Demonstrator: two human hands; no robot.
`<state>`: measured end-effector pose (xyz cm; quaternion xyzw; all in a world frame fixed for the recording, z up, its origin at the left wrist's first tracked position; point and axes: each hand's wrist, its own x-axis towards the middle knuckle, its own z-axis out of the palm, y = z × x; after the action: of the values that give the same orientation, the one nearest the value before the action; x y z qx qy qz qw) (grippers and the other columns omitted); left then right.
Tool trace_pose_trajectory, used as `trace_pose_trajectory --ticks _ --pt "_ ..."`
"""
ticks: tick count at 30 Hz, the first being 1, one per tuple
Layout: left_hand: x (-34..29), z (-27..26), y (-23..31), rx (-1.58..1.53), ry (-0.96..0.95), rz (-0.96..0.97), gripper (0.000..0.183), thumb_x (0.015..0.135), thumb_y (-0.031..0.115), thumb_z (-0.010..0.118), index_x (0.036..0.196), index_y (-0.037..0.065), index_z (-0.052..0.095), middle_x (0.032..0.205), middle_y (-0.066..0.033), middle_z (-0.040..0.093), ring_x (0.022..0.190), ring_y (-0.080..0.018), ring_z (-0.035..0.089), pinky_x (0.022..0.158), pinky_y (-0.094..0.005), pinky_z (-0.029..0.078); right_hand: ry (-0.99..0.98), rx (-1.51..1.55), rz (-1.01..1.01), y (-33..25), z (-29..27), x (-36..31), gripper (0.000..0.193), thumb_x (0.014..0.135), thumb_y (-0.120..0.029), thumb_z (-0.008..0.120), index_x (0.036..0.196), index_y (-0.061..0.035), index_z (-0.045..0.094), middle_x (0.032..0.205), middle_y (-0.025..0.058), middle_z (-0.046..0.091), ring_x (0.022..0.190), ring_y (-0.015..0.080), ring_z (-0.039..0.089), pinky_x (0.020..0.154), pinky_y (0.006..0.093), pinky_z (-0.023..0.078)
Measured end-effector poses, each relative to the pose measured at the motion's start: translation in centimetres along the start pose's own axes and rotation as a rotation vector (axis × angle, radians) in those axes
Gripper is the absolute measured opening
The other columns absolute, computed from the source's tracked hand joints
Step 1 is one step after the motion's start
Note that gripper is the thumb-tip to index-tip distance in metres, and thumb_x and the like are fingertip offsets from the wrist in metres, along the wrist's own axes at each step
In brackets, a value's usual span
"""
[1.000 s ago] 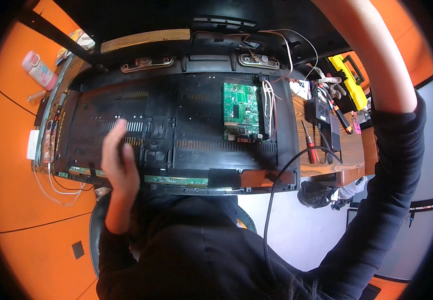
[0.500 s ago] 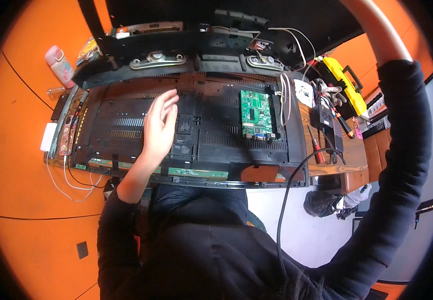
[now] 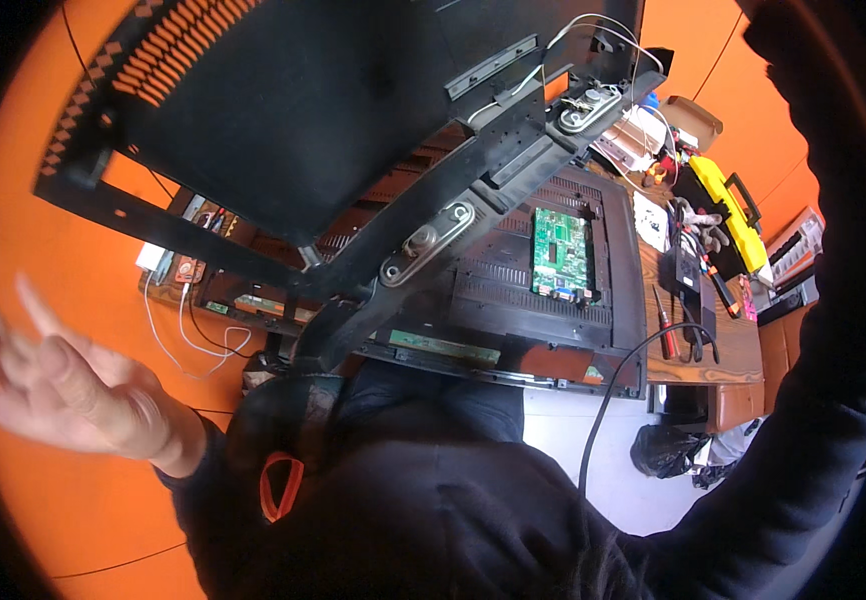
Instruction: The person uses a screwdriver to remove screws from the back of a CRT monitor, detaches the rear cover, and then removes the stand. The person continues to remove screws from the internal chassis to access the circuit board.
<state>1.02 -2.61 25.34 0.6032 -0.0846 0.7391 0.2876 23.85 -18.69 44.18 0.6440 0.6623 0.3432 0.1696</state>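
Currently, with the green circuit board (image 3: 561,250) as clock centre, I observe the large black cover (image 3: 253,130) at 10 o'clock, raised at a tilt over the black chassis (image 3: 483,295), which lies flat on the wooden table (image 3: 723,368). Two oval units (image 3: 428,240) sit along an edge of the cover. The left hand (image 3: 103,390) is positioned between 8 and 9 o'clock, fingers spread and partly blurred; it grips nothing and is apart from the cover. The dark right sleeve (image 3: 803,430) extends upward past 3 o'clock; the right hand is outside my sight, so its grip cannot be determined. A red screwdriver (image 3: 668,338) rests at 4 o'clock, a yellow toolbox (image 3: 748,240) at 3 o'clock
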Motion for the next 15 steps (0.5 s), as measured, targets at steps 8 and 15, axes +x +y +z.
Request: trace_pose_trajectory --ticks 8,15 --pt "-3.6 -1.7 -6.0 0.135 -0.292 -0.291 0.057 0.09 0.022 0.047 0.135 0.001 0.02 0.139 -0.0208 0.024 0.131 -0.0284 0.021 0.105 -0.0398 0.017 0.047 0.15 0.049 -2.3 5.1 0.6 0.022 0.076 -0.01 0.063 0.096 -0.0059 0.054 0.075 0.0166 0.058 0.068 0.0328 0.057 0.059 0.0401 0.043" --pt "-8.1 -4.7 -5.5 0.052 -0.32 -0.507 0.057 0.088 0.019 0.046 0.135 0.001 0.02 0.13 -0.0291 0.033 0.123 -0.0301 0.036 0.1 -0.042 0.03 0.192 0.137 0.125 0.9 6.1 -0.7 0.037 0.072 -0.014 0.067 0.105 -0.0041 0.054 0.081 0.0172 0.061 0.072 0.0305 0.058 0.065 0.0392 0.045"
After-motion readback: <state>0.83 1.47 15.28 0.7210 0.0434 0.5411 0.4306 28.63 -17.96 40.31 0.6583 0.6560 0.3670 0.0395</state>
